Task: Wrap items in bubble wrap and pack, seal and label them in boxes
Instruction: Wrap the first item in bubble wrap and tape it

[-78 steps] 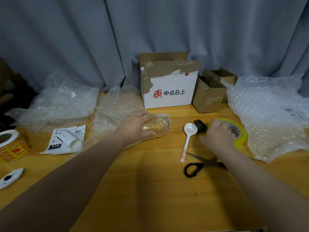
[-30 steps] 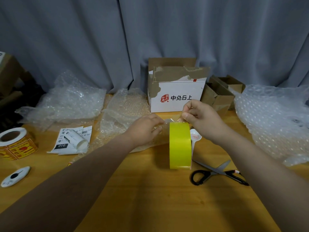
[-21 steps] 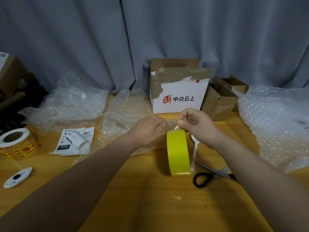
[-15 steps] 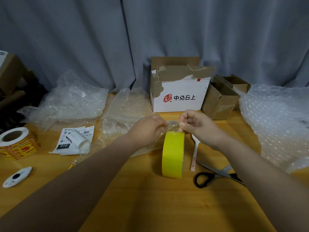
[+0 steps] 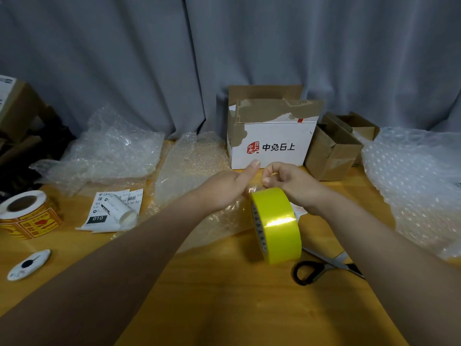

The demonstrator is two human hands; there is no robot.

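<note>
Bubble-wrapped bundle [image 5: 248, 192] is lying mid-table, just near of the white box [image 5: 287, 132], with the left hand [image 5: 224, 188] gripping it and now lifting its thumb clear, while the right hand [image 5: 290, 181] is pinching the free end of the yellow tape roll [image 5: 277, 228], readying a sealing strip.

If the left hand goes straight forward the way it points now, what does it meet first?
Probably the white box just beyond; the left hand points at its front face, though depth is unclear.
</note>
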